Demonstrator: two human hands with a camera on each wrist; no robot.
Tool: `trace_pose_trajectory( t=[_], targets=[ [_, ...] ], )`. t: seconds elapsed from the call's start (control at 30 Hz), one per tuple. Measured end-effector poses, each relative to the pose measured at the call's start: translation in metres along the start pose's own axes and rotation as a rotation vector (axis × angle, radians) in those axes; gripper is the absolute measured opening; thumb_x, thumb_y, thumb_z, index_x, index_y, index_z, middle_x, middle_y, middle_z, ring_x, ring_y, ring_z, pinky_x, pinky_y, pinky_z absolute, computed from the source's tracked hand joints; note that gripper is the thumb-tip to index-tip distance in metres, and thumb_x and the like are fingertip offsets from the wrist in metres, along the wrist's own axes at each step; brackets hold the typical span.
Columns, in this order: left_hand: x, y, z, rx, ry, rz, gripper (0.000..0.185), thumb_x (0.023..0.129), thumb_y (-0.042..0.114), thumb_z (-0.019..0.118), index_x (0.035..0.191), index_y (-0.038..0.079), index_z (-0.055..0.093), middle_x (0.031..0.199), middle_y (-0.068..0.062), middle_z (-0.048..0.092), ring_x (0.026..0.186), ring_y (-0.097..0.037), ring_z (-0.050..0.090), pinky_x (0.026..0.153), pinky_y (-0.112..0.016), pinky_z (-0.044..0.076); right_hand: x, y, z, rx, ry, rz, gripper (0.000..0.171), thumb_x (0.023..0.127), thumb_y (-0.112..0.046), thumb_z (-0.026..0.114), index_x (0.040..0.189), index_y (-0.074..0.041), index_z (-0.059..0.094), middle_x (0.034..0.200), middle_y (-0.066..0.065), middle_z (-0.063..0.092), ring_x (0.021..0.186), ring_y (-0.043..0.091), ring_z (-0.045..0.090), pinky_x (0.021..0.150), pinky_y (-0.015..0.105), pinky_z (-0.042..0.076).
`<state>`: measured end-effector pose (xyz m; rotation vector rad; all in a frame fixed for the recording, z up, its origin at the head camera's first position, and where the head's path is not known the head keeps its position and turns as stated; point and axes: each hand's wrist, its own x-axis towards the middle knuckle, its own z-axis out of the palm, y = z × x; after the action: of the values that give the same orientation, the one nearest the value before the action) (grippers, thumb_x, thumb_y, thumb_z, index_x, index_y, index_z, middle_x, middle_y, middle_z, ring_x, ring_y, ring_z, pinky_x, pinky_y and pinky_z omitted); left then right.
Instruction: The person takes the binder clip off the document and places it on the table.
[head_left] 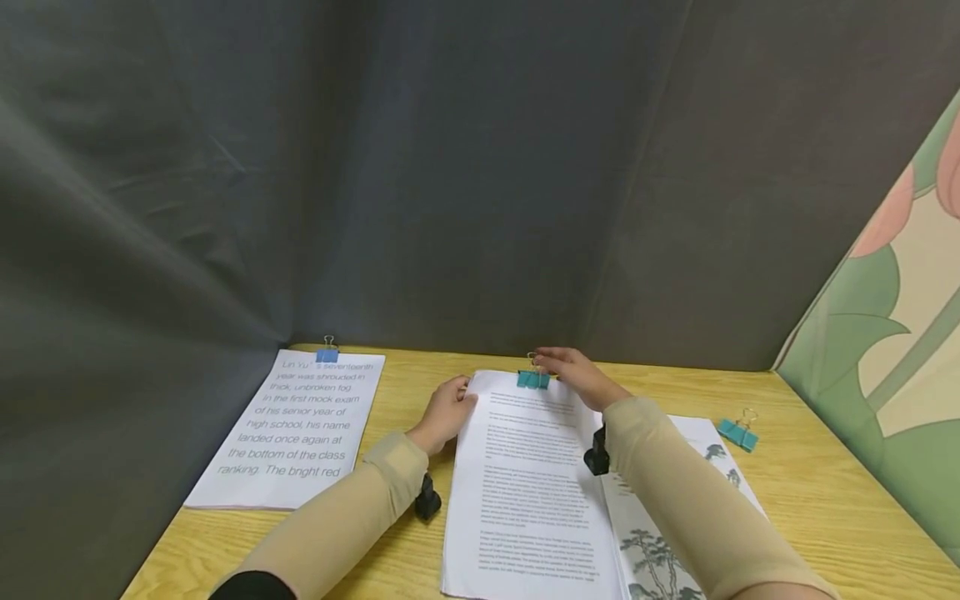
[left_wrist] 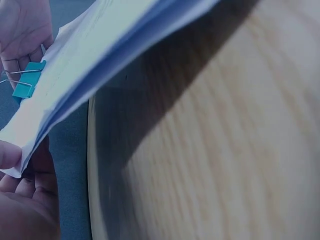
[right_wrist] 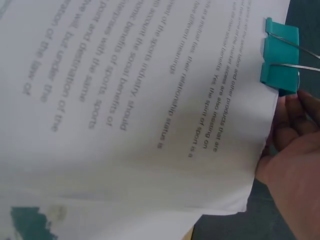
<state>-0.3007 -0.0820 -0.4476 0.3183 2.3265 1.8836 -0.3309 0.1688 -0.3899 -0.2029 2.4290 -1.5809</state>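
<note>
The fingers (head_left: 459, 392) of the left hand (head_left: 444, 414) are curled around the far left corner of the stapled-looking paper stack (head_left: 528, 483), thumb above and fingers beneath, and that corner is lifted slightly off the wooden table (head_left: 825, 500). The fingers of the right hand (head_left: 576, 373) are bent down at the teal clip (head_left: 533, 379), which is clamped on the stack's far edge; whether its wire handles are pinched cannot be told. The stack is seen lying at the table's middle, its near edge close to the table's front.

Nearest on the right, a printed sheet with ink-painted trees (head_left: 660, 558) is partly covered by the stack and the right forearm. Further right, a spare teal clip (head_left: 738, 433) is left on bare yellow wood, with open room around it. On the left, a second bundle of large-print pages (head_left: 288, 433) is held by a blue clip (head_left: 327, 353) at its far edge. Grey cloth (head_left: 450, 167) is hung close behind the table, and a flowered panel (head_left: 885, 333) closes the right side.
</note>
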Motion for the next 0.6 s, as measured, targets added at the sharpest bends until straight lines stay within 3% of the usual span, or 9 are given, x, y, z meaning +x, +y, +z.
trace_pose_trajectory(
  t=[0.27, 0.6],
  targets=[
    [0.0013, -0.0005, 0.001, 0.003, -0.001, 0.0, 0.026, 0.108, 0.005, 0.047, 0.13, -0.002, 0.061, 0.101, -0.014, 0.071, 0.078, -0.021, 0.068, 0.064, -0.033, 0.053, -0.0013, 0.0017, -0.0062, 0.081, -0.074, -0.012, 0.054, 0.109, -0.018, 0.051, 0.152, 0.012, 0.036, 0.156, 0.028, 0.041, 0.143, 0.041, 0.04, 0.12, 0.056, 0.024],
    [0.0021, -0.0008, 0.0018, 0.036, -0.014, -0.008, 0.017, 0.108, 0.005, 0.047, 0.116, 0.0, 0.061, 0.096, -0.012, 0.069, 0.074, -0.02, 0.064, 0.061, -0.031, 0.048, -0.0037, 0.0056, -0.0063, 0.11, -0.074, 0.005, 0.048, 0.111, -0.015, 0.049, 0.148, 0.013, 0.038, 0.149, 0.029, 0.046, 0.137, 0.039, 0.046, 0.119, 0.052, 0.028]
  ],
)
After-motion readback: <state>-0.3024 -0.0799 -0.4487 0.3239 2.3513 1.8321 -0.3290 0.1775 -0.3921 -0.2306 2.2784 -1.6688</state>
